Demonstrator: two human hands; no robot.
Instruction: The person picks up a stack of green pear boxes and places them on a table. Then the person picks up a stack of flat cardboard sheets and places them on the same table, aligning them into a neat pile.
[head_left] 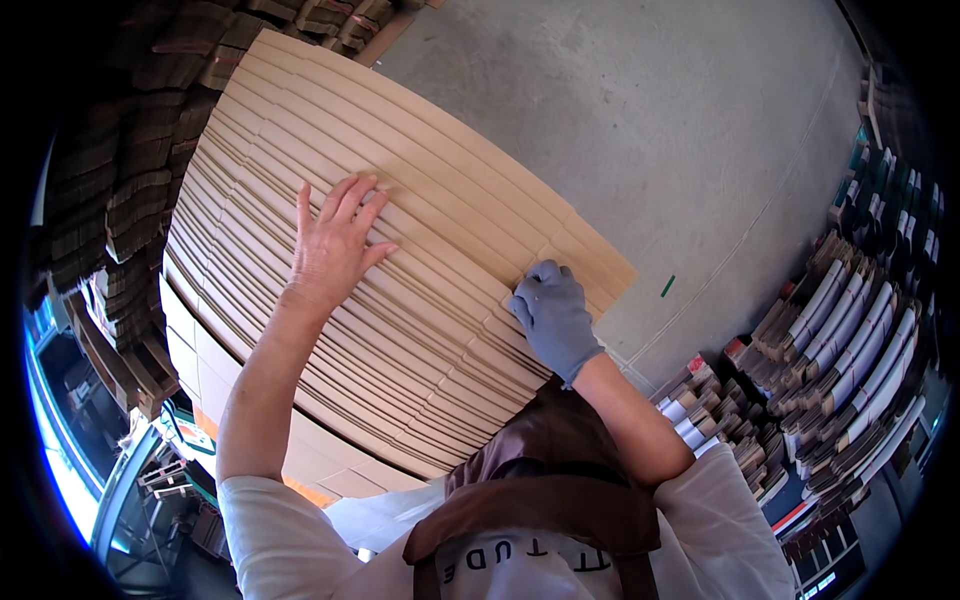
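Note:
A tall stack of flat brown cardboard sheets [430, 190] fills the middle of the view, its layered edges fanned toward me. My bare left hand [335, 245] lies flat on the stack with fingers spread, holding nothing. My right hand [555, 315], in a grey glove, rests on the stack's right edge. Its fingers curl around the edges of several sheets.
Grey concrete floor [650, 100] lies beyond the stack. Bundles of folded boxes with white and coloured edges [850, 340] stand at the right. More stacked brown cardboard [120, 170] sits at the left, on wooden pallets [115, 360]. I wear a brown apron over a white shirt.

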